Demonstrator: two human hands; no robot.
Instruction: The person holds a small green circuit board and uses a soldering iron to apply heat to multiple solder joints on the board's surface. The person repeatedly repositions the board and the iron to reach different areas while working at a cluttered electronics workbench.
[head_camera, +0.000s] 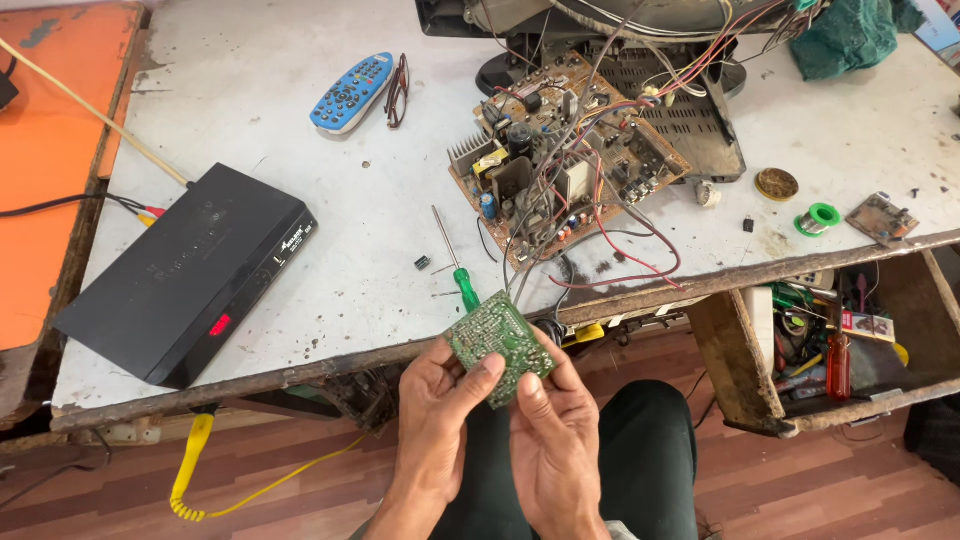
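Holding a small green circuit board (499, 345) between them, the left hand (437, 410) and the right hand (553, 440) met just below the front edge of the worn white workbench (300, 250), above the person's dark trousers. The left hand's fingers were curled shut on the board's lower left edge, the thumb pressed across its solder side; the right hand closed on the lower right edge, its thumb lying up along the board's face. The board was tilted, solder side toward the camera. Just above it on the bench lay a green-handled screwdriver (455, 265), shaft pointing away from the person, with a tiny dark capacitor (422, 263) near its shaft. Farther back sat a large brown circuit board (565, 150) crowded with parts and tangled wires running up to an opened television chassis (600, 30). To the left rested a black set-top box (190, 275) with a red light, and behind it a blue remote control (352, 92) beside a pair of glasses (397, 90). To the right lay a green solder spool (820, 217) and a round tin (777, 184).
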